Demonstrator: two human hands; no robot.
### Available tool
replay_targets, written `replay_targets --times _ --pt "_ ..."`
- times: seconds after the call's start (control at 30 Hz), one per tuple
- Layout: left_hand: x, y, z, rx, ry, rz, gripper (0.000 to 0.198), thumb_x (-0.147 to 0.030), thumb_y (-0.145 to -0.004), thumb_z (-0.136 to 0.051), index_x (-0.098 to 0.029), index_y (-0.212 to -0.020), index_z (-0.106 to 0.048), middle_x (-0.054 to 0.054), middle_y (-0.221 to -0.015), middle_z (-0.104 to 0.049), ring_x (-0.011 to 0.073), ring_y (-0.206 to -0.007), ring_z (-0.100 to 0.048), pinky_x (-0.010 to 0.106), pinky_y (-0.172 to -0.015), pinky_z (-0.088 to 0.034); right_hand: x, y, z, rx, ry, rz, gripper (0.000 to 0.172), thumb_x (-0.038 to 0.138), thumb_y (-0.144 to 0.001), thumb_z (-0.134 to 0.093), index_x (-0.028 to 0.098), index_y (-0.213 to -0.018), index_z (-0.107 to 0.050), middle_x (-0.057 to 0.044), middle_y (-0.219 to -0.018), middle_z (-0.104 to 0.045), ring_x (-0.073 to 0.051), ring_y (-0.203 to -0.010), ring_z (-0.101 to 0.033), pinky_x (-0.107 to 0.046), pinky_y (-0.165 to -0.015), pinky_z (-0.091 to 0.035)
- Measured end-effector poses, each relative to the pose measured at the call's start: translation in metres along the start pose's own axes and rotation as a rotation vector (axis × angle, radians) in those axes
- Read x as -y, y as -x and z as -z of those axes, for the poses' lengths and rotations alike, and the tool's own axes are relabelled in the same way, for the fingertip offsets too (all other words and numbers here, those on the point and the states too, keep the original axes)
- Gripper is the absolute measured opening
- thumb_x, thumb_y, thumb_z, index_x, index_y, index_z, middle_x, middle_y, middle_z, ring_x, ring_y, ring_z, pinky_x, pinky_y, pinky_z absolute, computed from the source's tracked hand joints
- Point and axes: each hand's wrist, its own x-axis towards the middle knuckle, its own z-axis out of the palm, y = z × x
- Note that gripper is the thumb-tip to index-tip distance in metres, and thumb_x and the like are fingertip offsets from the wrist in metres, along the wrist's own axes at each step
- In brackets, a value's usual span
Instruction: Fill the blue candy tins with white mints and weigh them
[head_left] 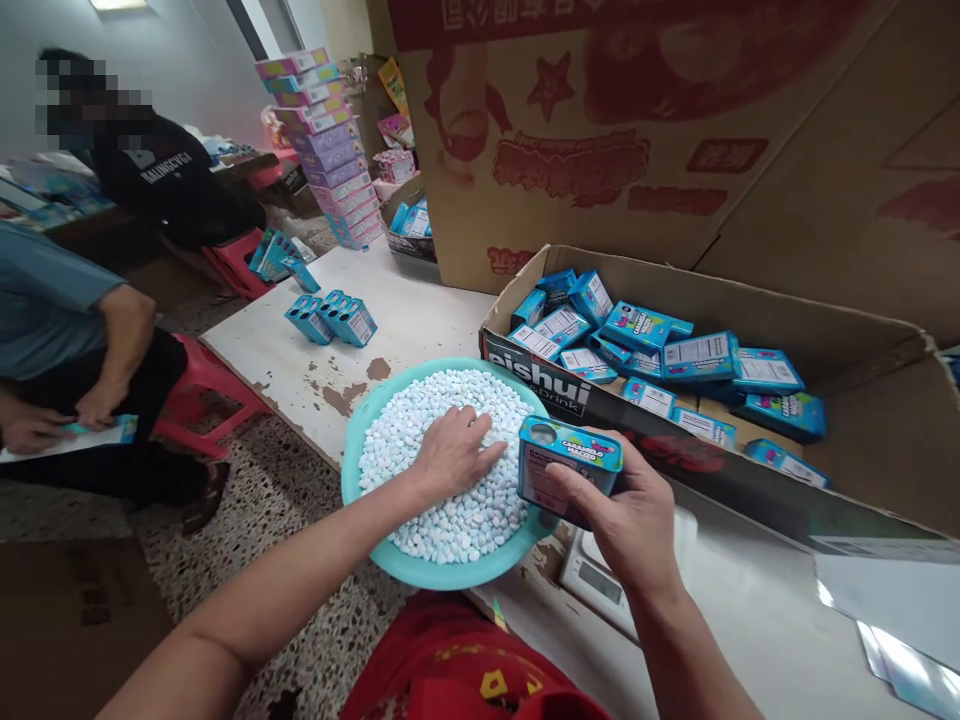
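Observation:
A turquoise basin (358,420) full of small white and pale blue candies (420,400) sits on the table in front of me. My left hand (457,452) rests palm down among the candies, its thumb apart from the fingers and the fingertips partly hidden. Over the basin's right rim, my right hand (630,495) grips a blue candy tin (566,462) labelled "CARAMELO MACIZO". A round opening shows at the left of the tin's top. Partly behind my right forearm lies a white digital scale (596,580) with a small display.
A long open carton (750,480) with several blue tins (701,355) stands to the right. More tins (334,318) are at the table's far left, near stacked pink and purple boxes (330,150). Two people sit at left; one (67,330) holds a flat package.

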Motion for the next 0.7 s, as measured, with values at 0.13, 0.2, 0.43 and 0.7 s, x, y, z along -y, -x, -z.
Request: replay_targets --times 0.13,0.2,0.43,0.7 --pt "0.009 0.001 -0.001 -0.202 0.387 0.145 0.019 -0.036 -0.083 -0.054 -0.021 -0.073 -0.060 0.005 -0.075 -0.059 0.0203 -0.075 -0.054 0.028 -0.066 -0.039 0.000 0.003 -0.001 0.072 0.049 -0.032 0.028 0.042 -0.074 -0.075 0.022 -0.090 -0.067 0.000 -0.080 -0.067 -0.019 -0.072 -0.060 -0.029 -0.066 -0.049" --pt "0.011 -0.001 0.002 -0.271 0.701 0.288 0.019 -0.036 -0.075 -0.063 -0.020 -0.065 -0.058 0.001 -0.064 -0.055 0.0160 -0.064 -0.052 0.024 -0.059 -0.038 0.003 0.004 -0.003 0.137 0.070 -0.037 0.027 0.043 -0.075 -0.074 0.022 -0.089 -0.066 -0.001 -0.080 -0.066 -0.019 -0.071 -0.059 -0.029 -0.065 -0.047" --pt "-0.003 -0.005 0.048 -0.243 1.809 0.501 0.028 -0.035 -0.063 -0.073 -0.017 -0.071 -0.052 -0.004 -0.060 -0.049 0.0062 -0.043 -0.041 0.017 -0.036 -0.026 0.019 -0.003 -0.021 0.290 0.223 0.133 0.023 0.043 -0.078 -0.072 0.021 -0.082 -0.063 -0.002 -0.081 -0.062 -0.019 -0.073 -0.057 -0.028 -0.065 -0.043" --pt "-0.021 -0.008 0.063 -0.414 1.864 0.341 0.027 -0.034 -0.066 -0.073 -0.016 -0.065 -0.052 -0.003 -0.063 -0.052 0.0078 -0.052 -0.052 0.021 -0.051 -0.045 0.023 -0.010 -0.047 0.333 0.440 0.221 0.023 0.037 -0.078 -0.073 0.022 -0.091 -0.062 -0.004 -0.091 -0.064 -0.022 -0.083 -0.060 -0.028 -0.067 -0.042"
